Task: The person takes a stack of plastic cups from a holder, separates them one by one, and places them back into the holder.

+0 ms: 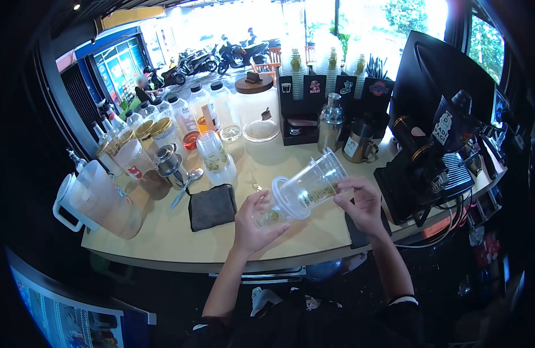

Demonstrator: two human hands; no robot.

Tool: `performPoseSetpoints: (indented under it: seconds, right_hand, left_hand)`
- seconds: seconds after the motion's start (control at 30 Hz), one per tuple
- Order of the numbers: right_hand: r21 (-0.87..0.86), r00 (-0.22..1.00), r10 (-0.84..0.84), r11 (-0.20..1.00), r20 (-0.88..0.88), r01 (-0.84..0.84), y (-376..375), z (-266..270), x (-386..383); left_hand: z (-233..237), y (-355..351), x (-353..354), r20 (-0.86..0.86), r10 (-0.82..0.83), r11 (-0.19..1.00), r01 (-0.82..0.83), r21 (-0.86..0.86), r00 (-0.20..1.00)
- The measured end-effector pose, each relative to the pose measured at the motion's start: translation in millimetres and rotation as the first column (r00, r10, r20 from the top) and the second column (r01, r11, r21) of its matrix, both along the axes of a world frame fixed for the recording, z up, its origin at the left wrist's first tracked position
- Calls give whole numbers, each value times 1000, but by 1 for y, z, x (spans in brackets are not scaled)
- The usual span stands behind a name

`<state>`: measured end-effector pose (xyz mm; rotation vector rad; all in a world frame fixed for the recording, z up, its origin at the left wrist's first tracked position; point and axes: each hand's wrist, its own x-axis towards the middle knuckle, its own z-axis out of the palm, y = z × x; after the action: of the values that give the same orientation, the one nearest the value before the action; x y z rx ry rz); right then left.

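Observation:
Clear plastic cups with green print are tilted between my hands over the counter's front part. My left hand (257,226) is closed around the lower-left plastic cup (270,217), its wide rim facing up and right. At the upper right, my right hand (361,203) grips the side of nested plastic cups (315,181), whose rims point away to the upper right. Their narrow end meets the rim of the left cup. Behind my left hand stands a short stack of similar cups (212,152), upside down. A folded dark cloth (212,207) lies to the left.
On the left stand a large clear pitcher (108,200), a metal drip filter (170,165), a spoon (186,188) and several bottles (223,110). Behind are a wood-lidded jar (257,116), a steel shaker (331,124) and a cup rack (305,107). An espresso machine (424,180) stands right.

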<state>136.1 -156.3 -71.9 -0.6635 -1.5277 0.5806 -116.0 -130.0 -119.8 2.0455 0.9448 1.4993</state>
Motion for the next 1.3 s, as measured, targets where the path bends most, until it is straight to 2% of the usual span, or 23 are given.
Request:
performPoseSetpoints:
  seconds: [0.03,0.07,0.1,0.13,0.2,0.23,0.3,0.33,0.4,0.43,0.5,0.53,0.6,0.63,0.67,0.7,0.73,0.8,0.87,0.97,1.03,1.07,1.3]
  right_hand:
    - [13,999,45,999,-25,-45,-1,-1,1]
    - [12,999,45,999,-26,-45,-1,-3,3]
    - [28,998,61,998,8,-61,-2,-4,4]
    - [43,996,77,996,42,-79,-2,-6,4]
    - [44,993,80,995,84,-84,-3,-8,8]
    - [48,989,76,995,127,-83,-3,-8,9]
    - [18,992,59,998,111,-62,-6,-1,6]
    - [-12,995,41,999,95,-40,-7,1,4]
    - [-86,998,1,996,71,5,-5,-2,3]
    - [-159,998,-38,986,50,45,-4,-2,1]
    - [-171,996,-81,982,31,85,-7,5,-9]
    - [-184,992,-124,975,14,124,-8,8,-13]
    - [-174,991,-126,976,34,130,-6,5,-12]
    - [-165,991,-126,977,54,134,-4,2,-11]
    - [-166,990,-129,977,53,136,-2,0,-9]
    - [-77,997,-72,994,20,73,1,-4,-4]
    - [17,1000,-10,1000,-7,10,4,-6,-1]
    - [18,998,38,999,-40,-37,4,-11,4]
    - [20,994,84,996,-73,-82,3,-11,6]
    - [62,998,63,996,20,-64,1,-8,6]
    - [-83,991,110,990,-83,-116,0,-8,6]
    - [-83,991,109,990,-83,-116,-1,-7,5]
    - [-149,1000,-20,989,8,21,-7,2,-7]
  left_hand:
    - [-2,2,-1,-1,1,1000,-1,-1,1000]
    - [-5,5,-2,27,-75,996,76,-41,997]
    - [-6,7,-3,60,-149,985,153,-78,987]
    - [-6,7,-3,60,-145,985,150,-80,988]
    - [-5,7,-2,141,-273,925,300,-235,952]
    - [-5,7,-2,141,-271,925,298,-235,952]
    - [-2,4,0,25,-132,980,134,-149,991]
    - [1,2,1,24,-133,980,135,-149,991]
    - [8,-1,3,-236,122,985,-90,145,964]
    - [8,-1,6,-237,121,986,-88,144,964]
    - [6,-1,12,-258,291,894,-166,416,921]
    - [5,-2,13,-258,291,894,-165,417,921]
    - [3,-2,17,-236,361,812,-180,555,902]
    - [4,-2,18,-236,359,812,-177,555,903]
    - [5,-2,19,-194,297,874,-185,449,935]
    - [5,-3,19,-142,242,924,-184,335,960]
    - [4,-1,17,-142,244,924,-186,333,959]
    - [3,4,12,-88,61,993,-51,109,994]
    - [4,5,12,-122,55,990,-39,133,991]
    - [3,4,13,-162,94,977,-60,205,982]
    - [3,4,14,-163,136,962,-91,256,977]
    - [4,3,14,-168,168,951,-115,286,971]
    - [7,2,16,-181,234,911,-150,384,955]
